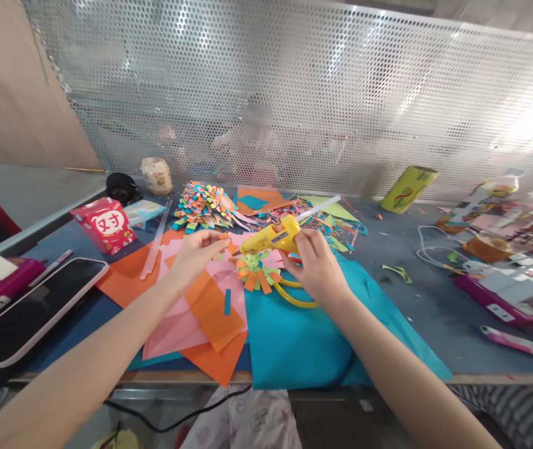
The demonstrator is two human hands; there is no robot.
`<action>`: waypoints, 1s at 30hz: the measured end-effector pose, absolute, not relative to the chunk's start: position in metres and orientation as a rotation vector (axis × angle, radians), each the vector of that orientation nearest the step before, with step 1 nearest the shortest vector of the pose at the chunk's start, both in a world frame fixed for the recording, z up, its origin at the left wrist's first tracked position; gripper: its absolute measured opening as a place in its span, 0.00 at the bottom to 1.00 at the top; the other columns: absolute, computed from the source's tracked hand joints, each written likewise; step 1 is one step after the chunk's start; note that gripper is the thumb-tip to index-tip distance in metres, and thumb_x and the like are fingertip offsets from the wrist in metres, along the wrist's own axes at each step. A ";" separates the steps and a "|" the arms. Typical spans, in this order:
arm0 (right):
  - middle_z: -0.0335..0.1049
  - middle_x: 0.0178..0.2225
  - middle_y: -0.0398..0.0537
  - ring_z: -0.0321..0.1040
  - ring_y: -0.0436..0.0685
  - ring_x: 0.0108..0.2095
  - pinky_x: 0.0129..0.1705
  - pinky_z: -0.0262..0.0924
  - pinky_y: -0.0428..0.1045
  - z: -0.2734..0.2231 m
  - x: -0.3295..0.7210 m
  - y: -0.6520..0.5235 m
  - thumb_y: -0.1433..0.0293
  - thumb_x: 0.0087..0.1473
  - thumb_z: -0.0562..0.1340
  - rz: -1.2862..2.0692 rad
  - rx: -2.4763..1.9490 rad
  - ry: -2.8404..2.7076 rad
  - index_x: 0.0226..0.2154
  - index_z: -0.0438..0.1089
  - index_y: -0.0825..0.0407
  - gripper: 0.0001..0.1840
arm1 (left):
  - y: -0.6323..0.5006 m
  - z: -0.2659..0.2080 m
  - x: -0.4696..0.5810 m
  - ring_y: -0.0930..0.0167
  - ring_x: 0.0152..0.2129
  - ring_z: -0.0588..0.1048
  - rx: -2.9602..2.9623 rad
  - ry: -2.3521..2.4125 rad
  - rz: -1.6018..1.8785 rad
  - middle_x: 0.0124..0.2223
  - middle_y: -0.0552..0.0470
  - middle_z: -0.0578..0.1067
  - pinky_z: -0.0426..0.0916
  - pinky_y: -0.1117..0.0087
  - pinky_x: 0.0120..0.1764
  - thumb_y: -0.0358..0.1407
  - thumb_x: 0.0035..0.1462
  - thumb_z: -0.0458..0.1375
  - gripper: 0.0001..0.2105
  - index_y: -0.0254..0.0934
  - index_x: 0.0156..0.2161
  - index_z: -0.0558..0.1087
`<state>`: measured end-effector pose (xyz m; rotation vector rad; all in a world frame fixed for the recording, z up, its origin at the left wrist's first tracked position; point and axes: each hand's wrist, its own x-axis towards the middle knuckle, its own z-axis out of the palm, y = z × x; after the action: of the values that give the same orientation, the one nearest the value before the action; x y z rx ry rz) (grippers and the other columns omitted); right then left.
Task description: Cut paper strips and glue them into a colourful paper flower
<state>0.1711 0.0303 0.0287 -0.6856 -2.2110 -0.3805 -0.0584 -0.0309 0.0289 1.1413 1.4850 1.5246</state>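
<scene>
My right hand (316,267) is wrapped round a yellow glue gun (273,238), with a clear glue stick (322,206) poking from its back end. The nozzle points left toward my left hand (204,248), whose thumb and fingertips pinch a small orange paper piece (224,236). Just under the glue gun lies a green and orange paper flower (257,274). A yellow loop (300,304) curves out below my right hand. Beneath are sheets of blue paper (303,343), pink paper (172,330) and orange paper (219,312).
Behind the hands stand a fringed paper pile (205,206) and colourful paper scraps (331,218). At left are a phone (37,312), a red packet (105,226) and a loose glue stick (155,246). A power strip (500,299) and cutter (518,343) lie right. Perforated metal (294,93) closes the back.
</scene>
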 end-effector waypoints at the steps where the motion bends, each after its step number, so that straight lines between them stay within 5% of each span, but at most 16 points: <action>1: 0.61 0.37 0.55 0.64 0.61 0.39 0.42 0.67 0.57 0.029 0.171 0.030 0.69 0.56 0.55 -0.390 -0.682 -2.209 0.43 0.62 0.52 0.11 | -0.031 0.030 -0.058 0.75 0.18 0.67 1.126 1.487 1.525 0.20 0.56 0.70 0.58 0.73 0.22 0.42 0.35 0.64 0.14 0.35 0.26 0.69; 23: 0.61 0.37 0.55 0.65 0.62 0.39 0.42 0.67 0.57 0.027 0.173 0.036 0.67 0.56 0.56 -0.404 -0.751 -2.145 0.43 0.62 0.53 0.12 | -0.032 0.029 -0.057 0.78 0.18 0.66 1.110 1.386 1.505 0.22 0.56 0.71 0.60 0.74 0.24 0.40 0.37 0.65 0.11 0.36 0.26 0.72; 30: 0.64 0.36 0.56 0.67 0.63 0.37 0.37 0.66 0.57 0.018 0.192 0.069 0.62 0.50 0.59 -0.223 -1.363 -2.050 0.37 0.66 0.56 0.15 | -0.034 0.030 -0.055 0.77 0.19 0.67 1.093 1.312 1.552 0.23 0.55 0.72 0.60 0.74 0.24 0.40 0.36 0.67 0.14 0.35 0.28 0.73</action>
<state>0.1915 0.0692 0.0178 -1.3633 -2.0498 -0.2230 -0.0553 -0.0337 0.0301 1.0932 1.3116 1.5515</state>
